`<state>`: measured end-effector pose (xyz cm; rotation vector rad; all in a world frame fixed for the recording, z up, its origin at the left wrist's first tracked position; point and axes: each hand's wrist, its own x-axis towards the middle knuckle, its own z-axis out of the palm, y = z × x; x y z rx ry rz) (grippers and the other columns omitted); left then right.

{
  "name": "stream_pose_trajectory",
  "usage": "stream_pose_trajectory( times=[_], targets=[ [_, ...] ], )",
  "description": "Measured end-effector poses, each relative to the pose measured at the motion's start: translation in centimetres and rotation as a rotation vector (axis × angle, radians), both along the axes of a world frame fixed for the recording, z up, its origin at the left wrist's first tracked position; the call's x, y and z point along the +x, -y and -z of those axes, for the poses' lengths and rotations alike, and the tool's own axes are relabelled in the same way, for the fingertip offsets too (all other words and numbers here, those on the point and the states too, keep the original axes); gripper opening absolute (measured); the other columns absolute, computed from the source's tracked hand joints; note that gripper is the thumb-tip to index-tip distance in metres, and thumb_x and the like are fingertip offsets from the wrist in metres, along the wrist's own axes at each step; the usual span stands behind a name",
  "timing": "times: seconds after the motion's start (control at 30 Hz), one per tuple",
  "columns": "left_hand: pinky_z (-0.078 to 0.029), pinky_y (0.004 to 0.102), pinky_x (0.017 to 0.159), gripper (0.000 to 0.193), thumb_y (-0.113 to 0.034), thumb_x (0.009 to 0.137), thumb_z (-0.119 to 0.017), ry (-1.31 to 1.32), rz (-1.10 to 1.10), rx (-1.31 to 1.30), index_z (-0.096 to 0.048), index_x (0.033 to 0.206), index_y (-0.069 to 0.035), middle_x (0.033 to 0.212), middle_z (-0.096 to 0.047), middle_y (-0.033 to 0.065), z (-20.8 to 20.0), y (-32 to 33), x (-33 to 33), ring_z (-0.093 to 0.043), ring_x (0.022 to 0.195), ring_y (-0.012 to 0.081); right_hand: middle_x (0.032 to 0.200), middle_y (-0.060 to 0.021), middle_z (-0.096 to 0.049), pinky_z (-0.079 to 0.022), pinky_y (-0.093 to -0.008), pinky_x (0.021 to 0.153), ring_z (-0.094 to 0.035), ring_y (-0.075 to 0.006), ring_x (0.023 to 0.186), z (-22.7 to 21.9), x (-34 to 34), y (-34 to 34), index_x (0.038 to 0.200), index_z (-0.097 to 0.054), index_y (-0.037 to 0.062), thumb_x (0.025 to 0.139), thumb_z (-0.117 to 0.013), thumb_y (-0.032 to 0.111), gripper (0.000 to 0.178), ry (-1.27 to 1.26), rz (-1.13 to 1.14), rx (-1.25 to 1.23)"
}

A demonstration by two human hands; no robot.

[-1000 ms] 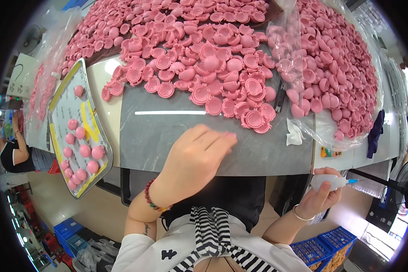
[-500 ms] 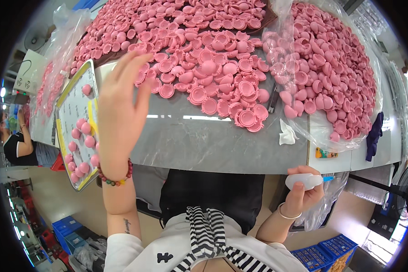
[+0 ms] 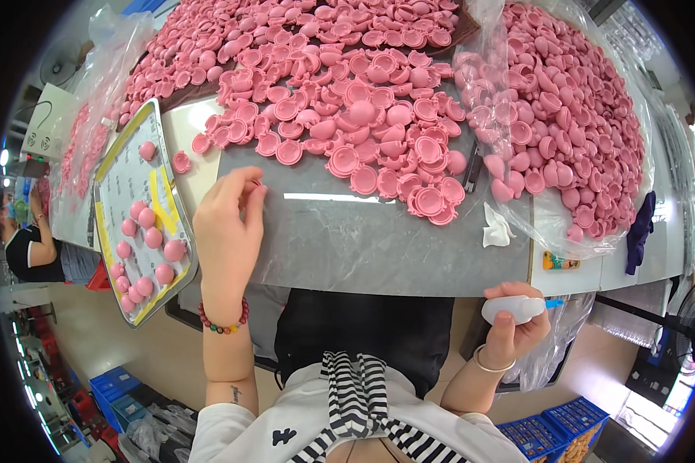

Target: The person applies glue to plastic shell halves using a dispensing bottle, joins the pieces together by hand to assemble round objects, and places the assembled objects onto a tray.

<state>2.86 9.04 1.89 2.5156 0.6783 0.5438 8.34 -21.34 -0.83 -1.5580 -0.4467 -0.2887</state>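
Observation:
My left hand (image 3: 230, 228) is above the grey tabletop, to the right of the tray. Its fingers are curled together, and a sliver of a pink half-shell shows at the fingertips; most of it is hidden. In front of that hand spreads a large heap of pink plastic half-shells (image 3: 361, 113), some cup side up, others dome side up. Off the table's near edge, at the right, my right hand (image 3: 521, 332) is closed around a small white squeeze bottle (image 3: 511, 309) with a thin blue tip (image 3: 554, 303) pointing right.
A metal tray (image 3: 184, 225) at the left carries several pink balls on a printed sheet with yellow tape. A clear bag (image 3: 594, 245) full of half-shells stands at the right. Nearby lie a crumpled white tissue (image 3: 497, 227) and an orange-yellow packet (image 3: 560, 261). Another person (image 3: 32, 251) sits far left.
My left hand has come back from the heap toward me, and its spread fingers have closed on a pink half-shell. My right hand stays nearly still with the bottle.

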Motion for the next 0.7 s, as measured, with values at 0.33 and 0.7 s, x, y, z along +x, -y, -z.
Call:
stream_pose_trajectory(
  times=[0.33,0.7],
  targets=[
    [-0.045,0.0279,0.059,0.018,-0.002,0.077,-0.057,0.07,0.046,-0.055,-0.056,0.095,-0.004,0.082,-0.054,0.0084,-0.4,0.0,-0.1,-0.055,0.066,0.0185,0.068,-0.0147,-0.061,-0.04,-0.0216,0.048,-0.054,-0.0141,0.054,-0.8,-0.1,-1.4,0.084,-0.055,-0.0068,0.068,-0.07,0.018,0.033,-0.053,-0.101,0.049],
    [-0.046,0.0279,0.075,0.032,0.007,0.074,-0.055,0.196,0.795,-1.35,-0.046,0.104,0.001,0.105,-0.053,0.0187,0.7,9.0,-2.3,-0.055,0.088,0.0169,0.096,-0.0212,-0.061,-0.048,-0.0305,0.068,-0.061,-0.0242,0.076,-2.0,-1.9,-5.5,0.089,-0.057,-0.0039,0.07,-0.068,0.021,0.034,-0.406,-0.649,0.362]
  ],
)
